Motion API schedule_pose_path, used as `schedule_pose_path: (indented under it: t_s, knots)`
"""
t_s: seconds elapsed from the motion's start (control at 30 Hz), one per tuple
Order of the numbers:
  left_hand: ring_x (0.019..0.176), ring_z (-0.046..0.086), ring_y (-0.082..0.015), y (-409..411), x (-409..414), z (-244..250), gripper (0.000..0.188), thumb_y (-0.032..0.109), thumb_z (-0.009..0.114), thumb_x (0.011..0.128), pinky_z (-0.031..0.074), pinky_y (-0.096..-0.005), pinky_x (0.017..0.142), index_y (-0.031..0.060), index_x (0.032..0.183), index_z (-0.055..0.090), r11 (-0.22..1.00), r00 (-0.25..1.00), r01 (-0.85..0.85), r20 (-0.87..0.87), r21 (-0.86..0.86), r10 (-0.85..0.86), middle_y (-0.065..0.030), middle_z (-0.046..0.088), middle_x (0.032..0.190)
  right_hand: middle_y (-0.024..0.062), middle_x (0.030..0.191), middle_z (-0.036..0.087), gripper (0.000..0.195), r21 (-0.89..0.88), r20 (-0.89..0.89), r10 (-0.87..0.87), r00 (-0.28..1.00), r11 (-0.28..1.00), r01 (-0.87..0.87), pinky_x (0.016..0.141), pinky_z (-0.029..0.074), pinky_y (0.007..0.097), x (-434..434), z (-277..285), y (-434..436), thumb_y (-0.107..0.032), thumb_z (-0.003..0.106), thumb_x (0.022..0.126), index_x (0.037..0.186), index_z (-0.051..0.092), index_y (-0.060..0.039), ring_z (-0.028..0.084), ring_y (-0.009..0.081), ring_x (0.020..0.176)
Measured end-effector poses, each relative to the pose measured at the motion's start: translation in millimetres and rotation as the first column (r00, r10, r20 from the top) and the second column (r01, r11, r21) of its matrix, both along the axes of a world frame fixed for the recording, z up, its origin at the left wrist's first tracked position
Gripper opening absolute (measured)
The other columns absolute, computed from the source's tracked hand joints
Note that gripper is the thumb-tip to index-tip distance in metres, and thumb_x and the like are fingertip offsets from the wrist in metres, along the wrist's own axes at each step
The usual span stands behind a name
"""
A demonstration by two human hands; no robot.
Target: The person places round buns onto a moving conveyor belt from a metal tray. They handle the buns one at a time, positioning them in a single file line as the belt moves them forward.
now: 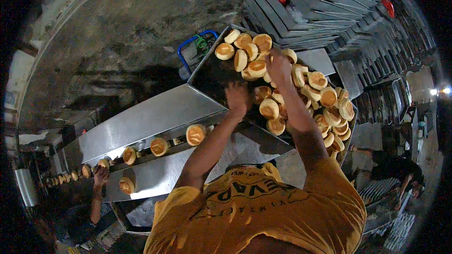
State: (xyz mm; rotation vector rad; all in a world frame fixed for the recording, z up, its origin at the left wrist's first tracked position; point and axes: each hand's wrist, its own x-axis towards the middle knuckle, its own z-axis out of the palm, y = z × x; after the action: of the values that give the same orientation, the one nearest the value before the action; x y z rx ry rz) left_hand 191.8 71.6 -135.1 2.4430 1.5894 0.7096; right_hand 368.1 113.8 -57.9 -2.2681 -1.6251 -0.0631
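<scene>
Before me is a dark metal tray [216, 66] with many round, browned bread buns [269, 109] heaped mostly along its middle and right. My left hand [237, 96], blurred, hovers over the bare left part of the tray; no bun shows in it, and its fingers are hard to make out. Among the buns farther back, my right hand [280, 66] reaches down, its fingertips against or just over them; whether it grips one cannot be told. A bun [196, 134] sits near my left forearm, on a narrow conveyor running off to the left between sloping metal panels.
Stacked metal trays [303, 17] with red plastic pieces stand at the back right. A blue tubular handle [187, 47] rises behind the tray. At the left, another person's hand [101, 175] is by the conveyor [141, 152]; a further person [399, 169] bends at the right.
</scene>
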Motion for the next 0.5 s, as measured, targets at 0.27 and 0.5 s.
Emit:
schedule_pose_path:
  t_s: [0.27,0.5]
  knots:
    - [0.083,0.065,-0.0270,-39,-48,7,0.052,0.016,0.079,0.077,0.054,-0.0380,0.073,0.0031,0.119,0.050,0.946,0.667,0.159,0.737,-0.281,0.107,-0.0130,0.064,0.096,0.0190,0.108,0.067,0.068,-0.320,0.061,0.129,0.990,0.942,-0.103,0.084,0.053,0.0494,-3,-39,2,-0.043,0.066,0.088,0.137,0.045,-0.0017,0.065,0.0397,0.099]
    - [0.103,0.059,-0.0348,-98,-244,-53,0.041,0.010,0.071,0.081,0.049,-0.0440,0.089,0.0006,0.119,0.057,0.949,0.953,-0.237,0.140,-0.207,0.269,-0.0193,0.062,0.108,0.0166,0.114,0.060,0.054,0.298,-0.590,0.458,0.665,0.889,-0.348,0.079,0.055,0.0407,-106,-7,-84,-0.019,0.069,0.087,0.133,0.045,-0.0035,0.063,0.0279,0.097]
